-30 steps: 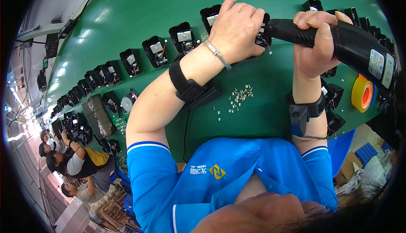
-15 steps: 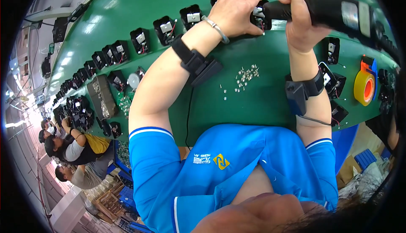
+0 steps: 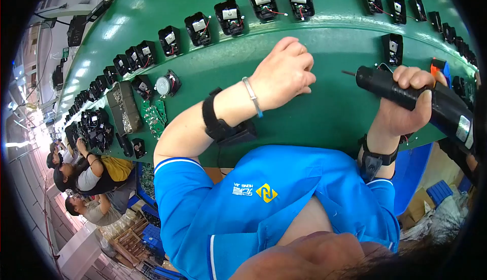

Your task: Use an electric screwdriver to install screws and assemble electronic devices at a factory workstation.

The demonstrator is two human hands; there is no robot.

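My right hand (image 3: 408,94) is wrapped round a black electric screwdriver (image 3: 388,87), its thin bit pointing left over the green table. Near the table's middle, my left hand (image 3: 289,72) is closed with its fingers curled downward. Whatever lies between those fingertips is hidden, and the loose screws are covered by the hand and forearm. Beyond my hands stand open black housings, each with a silvery block and thin wires inside; one housing (image 3: 300,2) is straight ahead of my left hand, another housing (image 3: 392,49) just beyond the screwdriver.
Curved rows of black housings (image 3: 169,40) run along both sides. To the left are a long tray of small parts (image 3: 123,107), a round speaker (image 3: 167,84) and green circuit boards (image 3: 154,115). An orange and blue tape dispenser (image 3: 440,68) sits at right. Other people (image 3: 96,173) work far left.
My left hand has let go of a black housing, now standing in the far row, and has come nearer and closed. The screwdriver has swung off that housing, rightward and toward me.
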